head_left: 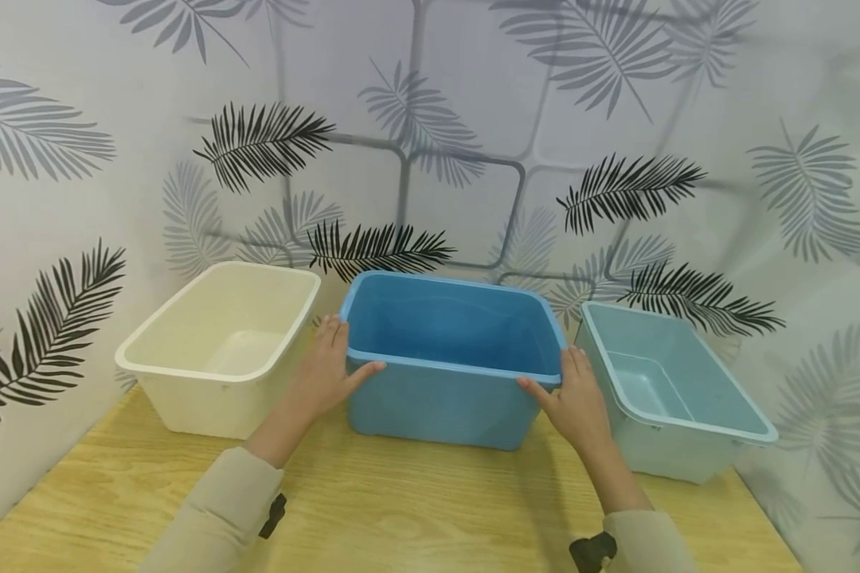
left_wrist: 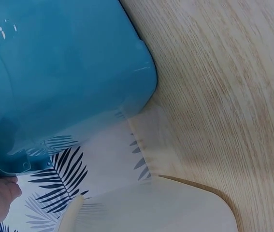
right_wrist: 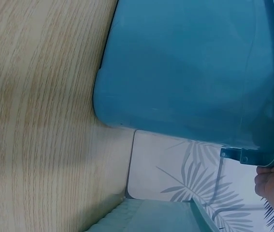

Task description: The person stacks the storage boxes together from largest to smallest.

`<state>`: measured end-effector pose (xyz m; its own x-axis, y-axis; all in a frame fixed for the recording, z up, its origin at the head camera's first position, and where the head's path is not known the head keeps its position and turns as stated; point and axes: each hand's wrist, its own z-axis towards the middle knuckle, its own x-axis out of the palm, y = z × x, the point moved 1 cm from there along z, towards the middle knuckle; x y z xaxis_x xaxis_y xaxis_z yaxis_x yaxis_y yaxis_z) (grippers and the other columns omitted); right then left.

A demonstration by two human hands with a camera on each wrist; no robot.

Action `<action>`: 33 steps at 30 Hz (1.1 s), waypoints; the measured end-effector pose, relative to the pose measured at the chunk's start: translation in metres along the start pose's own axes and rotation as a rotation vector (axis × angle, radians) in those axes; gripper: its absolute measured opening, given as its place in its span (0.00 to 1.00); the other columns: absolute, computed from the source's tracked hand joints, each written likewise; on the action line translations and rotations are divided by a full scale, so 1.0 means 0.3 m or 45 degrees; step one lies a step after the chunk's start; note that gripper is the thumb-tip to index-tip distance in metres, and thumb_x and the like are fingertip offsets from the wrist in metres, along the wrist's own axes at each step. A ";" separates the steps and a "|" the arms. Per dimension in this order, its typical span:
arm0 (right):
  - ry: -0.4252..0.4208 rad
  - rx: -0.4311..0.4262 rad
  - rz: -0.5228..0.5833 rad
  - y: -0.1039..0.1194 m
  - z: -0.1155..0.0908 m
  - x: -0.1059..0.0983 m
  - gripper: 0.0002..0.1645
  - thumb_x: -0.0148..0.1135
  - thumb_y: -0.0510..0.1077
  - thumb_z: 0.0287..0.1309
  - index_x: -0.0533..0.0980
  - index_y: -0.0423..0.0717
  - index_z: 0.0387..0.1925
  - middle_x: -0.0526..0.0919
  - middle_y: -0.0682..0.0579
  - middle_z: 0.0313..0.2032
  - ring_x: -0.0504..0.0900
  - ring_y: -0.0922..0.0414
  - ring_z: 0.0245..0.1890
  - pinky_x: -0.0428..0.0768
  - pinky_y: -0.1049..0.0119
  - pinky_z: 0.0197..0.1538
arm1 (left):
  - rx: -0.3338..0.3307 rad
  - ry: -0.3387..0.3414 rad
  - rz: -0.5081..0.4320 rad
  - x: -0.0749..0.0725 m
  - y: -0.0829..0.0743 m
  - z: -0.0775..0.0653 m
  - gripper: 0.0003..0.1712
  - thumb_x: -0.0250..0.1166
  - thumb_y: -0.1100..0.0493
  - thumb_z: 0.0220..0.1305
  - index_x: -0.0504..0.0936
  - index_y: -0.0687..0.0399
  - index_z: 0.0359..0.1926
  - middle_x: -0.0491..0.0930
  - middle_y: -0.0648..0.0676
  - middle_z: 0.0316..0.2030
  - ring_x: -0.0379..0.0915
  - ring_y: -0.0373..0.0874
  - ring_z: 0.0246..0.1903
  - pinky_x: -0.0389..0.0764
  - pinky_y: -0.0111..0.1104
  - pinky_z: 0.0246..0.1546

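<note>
A blue plastic tub (head_left: 437,402) stands upright on the wooden table between two other tubs. My left hand (head_left: 328,370) grips its left rim, thumb along the front and fingers at the side. At the tub's right front corner my right hand (head_left: 573,394) grips the rim in the same way. In the left wrist view the left hand (left_wrist: 0,198) shows only partly, its fingertips under the blue rim. The right wrist view has the right hand's curled fingers (right_wrist: 267,181) beneath the rim at the corner. The inside of the blue tub shows nothing in it.
A cream tub (head_left: 201,402) stands to the left, close to my left hand. On the right, a pale blue-green tub (head_left: 677,450) sits angled beside my right forearm. The wood-grain table (head_left: 401,509) runs back to a wall (head_left: 466,215) with a leaf pattern.
</note>
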<state>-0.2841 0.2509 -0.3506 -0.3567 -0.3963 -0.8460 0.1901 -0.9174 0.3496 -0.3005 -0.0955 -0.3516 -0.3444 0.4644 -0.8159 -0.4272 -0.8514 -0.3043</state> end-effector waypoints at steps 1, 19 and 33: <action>-0.002 -0.001 -0.003 0.000 -0.001 0.000 0.56 0.56 0.67 0.55 0.54 0.25 0.65 0.55 0.29 0.66 0.50 0.35 0.69 0.58 0.39 0.65 | -0.001 -0.002 -0.002 -0.001 -0.001 -0.002 0.53 0.57 0.34 0.58 0.58 0.79 0.62 0.58 0.74 0.64 0.49 0.65 0.67 0.62 0.51 0.63; -0.009 -0.007 -0.009 0.011 -0.029 -0.007 0.55 0.56 0.66 0.55 0.55 0.25 0.64 0.55 0.29 0.66 0.50 0.35 0.69 0.58 0.39 0.65 | 0.006 -0.009 -0.034 -0.012 -0.005 -0.031 0.55 0.53 0.31 0.58 0.57 0.79 0.63 0.56 0.74 0.65 0.47 0.65 0.68 0.58 0.51 0.66; -0.017 -0.014 -0.014 0.016 -0.046 -0.009 0.55 0.55 0.67 0.55 0.55 0.24 0.64 0.55 0.28 0.66 0.50 0.35 0.69 0.58 0.39 0.65 | 0.006 -0.027 -0.026 -0.009 -0.003 -0.044 0.56 0.52 0.29 0.57 0.57 0.79 0.63 0.55 0.74 0.65 0.46 0.64 0.68 0.58 0.50 0.66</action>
<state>-0.2697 0.2480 -0.3523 -0.3707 -0.3869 -0.8444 0.1959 -0.9212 0.3361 -0.2881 -0.0992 -0.3556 -0.3529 0.4868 -0.7991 -0.4384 -0.8405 -0.3184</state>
